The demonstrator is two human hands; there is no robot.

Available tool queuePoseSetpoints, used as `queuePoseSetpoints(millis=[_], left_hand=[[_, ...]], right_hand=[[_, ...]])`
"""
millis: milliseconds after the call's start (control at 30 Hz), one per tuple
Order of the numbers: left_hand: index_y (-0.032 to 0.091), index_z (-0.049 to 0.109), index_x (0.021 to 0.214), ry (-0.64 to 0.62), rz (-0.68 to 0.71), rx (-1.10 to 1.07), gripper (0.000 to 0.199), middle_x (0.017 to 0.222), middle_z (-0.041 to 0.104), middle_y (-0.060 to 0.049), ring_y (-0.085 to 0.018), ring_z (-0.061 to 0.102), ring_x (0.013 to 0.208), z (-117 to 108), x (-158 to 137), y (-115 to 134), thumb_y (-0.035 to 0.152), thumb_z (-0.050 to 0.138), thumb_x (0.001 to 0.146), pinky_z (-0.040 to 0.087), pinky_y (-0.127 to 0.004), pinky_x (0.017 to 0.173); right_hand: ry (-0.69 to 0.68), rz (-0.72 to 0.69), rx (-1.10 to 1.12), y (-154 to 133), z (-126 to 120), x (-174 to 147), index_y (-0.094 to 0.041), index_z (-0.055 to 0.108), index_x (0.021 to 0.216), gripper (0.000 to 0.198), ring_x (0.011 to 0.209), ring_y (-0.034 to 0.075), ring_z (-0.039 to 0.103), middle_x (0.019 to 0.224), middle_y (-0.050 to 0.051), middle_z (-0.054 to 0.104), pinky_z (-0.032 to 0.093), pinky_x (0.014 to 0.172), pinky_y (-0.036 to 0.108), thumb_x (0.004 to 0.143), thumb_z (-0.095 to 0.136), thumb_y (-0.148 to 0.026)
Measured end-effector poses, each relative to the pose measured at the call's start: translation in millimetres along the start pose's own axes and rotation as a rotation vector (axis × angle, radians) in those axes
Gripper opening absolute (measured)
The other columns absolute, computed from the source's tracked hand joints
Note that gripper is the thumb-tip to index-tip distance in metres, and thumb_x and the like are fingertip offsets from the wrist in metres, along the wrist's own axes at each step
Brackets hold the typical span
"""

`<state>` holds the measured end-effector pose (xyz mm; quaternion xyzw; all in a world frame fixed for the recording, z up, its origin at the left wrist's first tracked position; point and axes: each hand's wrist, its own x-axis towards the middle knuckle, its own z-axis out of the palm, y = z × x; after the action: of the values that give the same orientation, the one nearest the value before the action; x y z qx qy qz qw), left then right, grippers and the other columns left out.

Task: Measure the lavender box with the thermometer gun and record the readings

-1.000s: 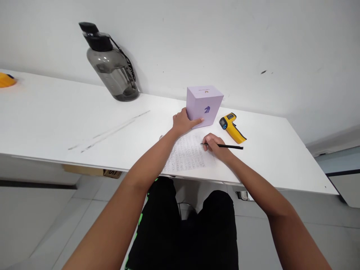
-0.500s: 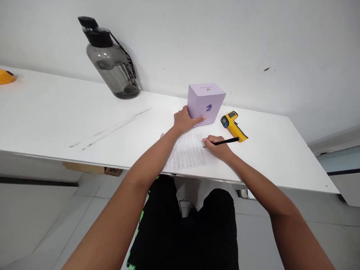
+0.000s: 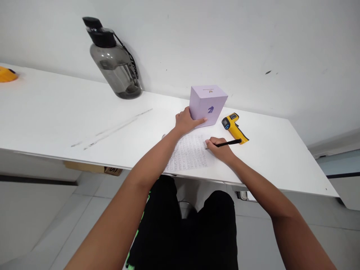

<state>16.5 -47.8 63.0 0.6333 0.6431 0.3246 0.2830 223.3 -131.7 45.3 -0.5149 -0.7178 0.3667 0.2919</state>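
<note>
My left hand [image 3: 186,120] grips the lower left side of a lilac box [image 3: 206,107], its thumb across the front face near a dark blue emblem. The box stands upright on the white table [image 3: 120,138]. In my right hand [image 3: 221,149] is a black pen [image 3: 230,143], pinched between thumb and fingers with its tip down at the right edge of a sheet of paper [image 3: 188,155]. Lines of handwriting cover the sheet, and my left forearm hides part of its left side. Just beyond the pen lies a yellow and black infrared thermometer [image 3: 235,128].
A large grey water bottle [image 3: 116,71], partly filled, stands against the wall at the back left. Another yellow object [image 3: 7,74] is cut off at the far left edge. Under the table a cardboard box [image 3: 87,167] shows. My legs are below the table's front edge.
The whole view has shifted slightly, so everything on the table appears a little further right. My left hand still grips the box and my right hand still holds the pen at the paper.
</note>
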Motion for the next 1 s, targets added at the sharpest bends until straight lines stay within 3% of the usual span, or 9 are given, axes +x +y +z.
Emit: queuePoseSetpoints(millis=[133,367,733,1000], left_hand=[[0.027,0.058,0.143,0.003,0.004,-0.008,0.089,0.156,0.075,-0.016,-0.047,0.062,0.154,0.7,0.1,-0.4,0.083,0.085,0.078,0.047,-0.058,0.129],[0.028,0.059,0.142,0.015,0.040,0.004,0.087,0.150,0.077,-0.015,-0.046,0.067,0.149,3.5,4.9,-5.7,0.080,0.087,0.077,0.046,-0.062,0.131],[0.029,0.057,0.136,0.036,0.088,-0.022,0.091,0.134,0.080,-0.012,-0.043,0.073,0.138,13.7,1.0,-18.8,0.079,0.095,0.070,0.050,-0.062,0.129],[0.028,0.056,0.140,-0.028,0.034,0.017,0.085,0.151,0.075,-0.016,-0.044,0.066,0.150,5.0,-2.1,-8.7,0.073,0.090,0.076,0.045,-0.060,0.134]], right_hand=[[-0.053,-0.008,0.022,0.6,-0.5,0.7,-0.027,0.044,0.061,0.051,0.067,0.018,0.049,0.065,0.002,0.058,0.040,0.066,0.036,0.090,0.058,-0.067],[-0.018,-0.008,0.026,-2.9,-1.0,-2.5,-0.028,0.041,0.061,0.060,0.065,0.017,0.049,0.061,0.000,0.053,0.042,0.065,0.036,0.095,0.061,-0.073],[0.048,0.174,0.141,-2.4,-7.3,-3.8,-0.026,0.062,0.064,0.059,0.068,0.020,0.057,0.062,0.001,0.057,0.052,0.070,0.037,0.093,0.066,-0.077],[0.030,0.154,0.074,-5.4,-6.6,-4.8,-0.027,0.047,0.061,0.058,0.073,0.021,0.056,0.066,0.002,0.058,0.048,0.070,0.036,0.091,0.067,-0.072]])
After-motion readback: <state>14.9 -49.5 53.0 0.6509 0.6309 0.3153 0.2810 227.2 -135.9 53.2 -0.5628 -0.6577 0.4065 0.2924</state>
